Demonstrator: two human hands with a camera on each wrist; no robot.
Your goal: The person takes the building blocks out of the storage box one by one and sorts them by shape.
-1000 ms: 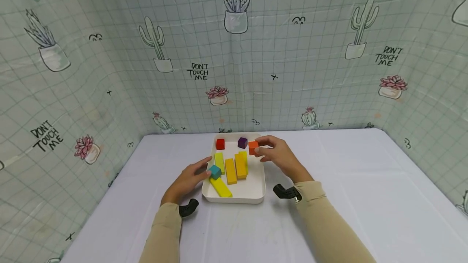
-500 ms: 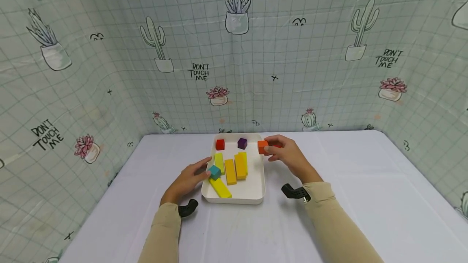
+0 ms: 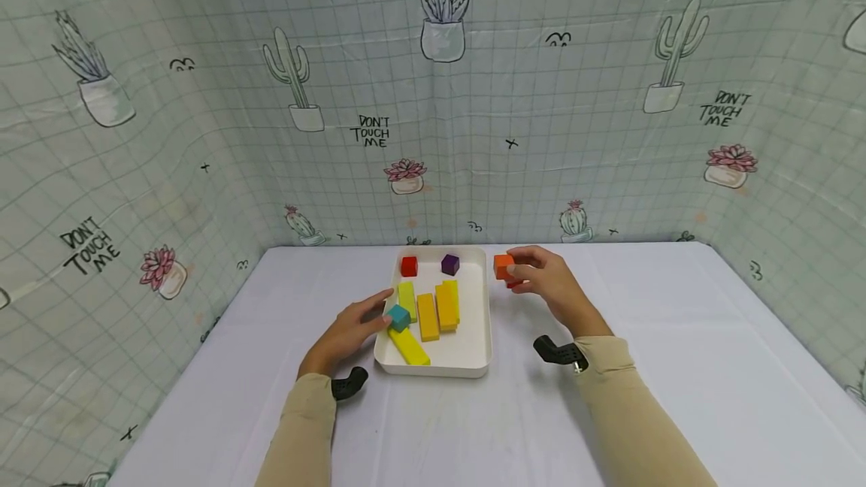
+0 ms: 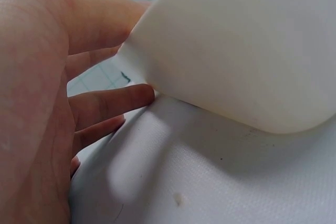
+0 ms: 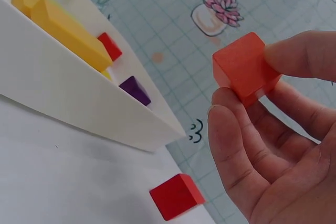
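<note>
An orange cube (image 3: 503,267) is pinched between the thumb and fingers of my right hand (image 3: 556,284), just right of the white tray (image 3: 467,371). Below that hand a red cube (image 5: 174,199) sits on the table, mostly covered in the head view. My left hand (image 3: 346,333) holds the tray's left side, with fingers against the outer wall in the left wrist view (image 4: 139,97). Close to its thumb, inside the tray, is a teal cube (image 3: 399,317). The tray also bears another red cube (image 3: 409,267), a purple cube (image 3: 449,265) and several yellow blocks (image 3: 428,317).
A white cloth covers the table (image 3: 433,434). Behind it and along both sides hangs a gridded curtain (image 3: 473,96) printed with cacti. Black wrist mounts (image 3: 560,352) sit at both sleeves.
My right hand has carried the orange cube rightward, from over the tray's right side to beyond its edge. The left hand and the blocks in the tray have stayed put.
</note>
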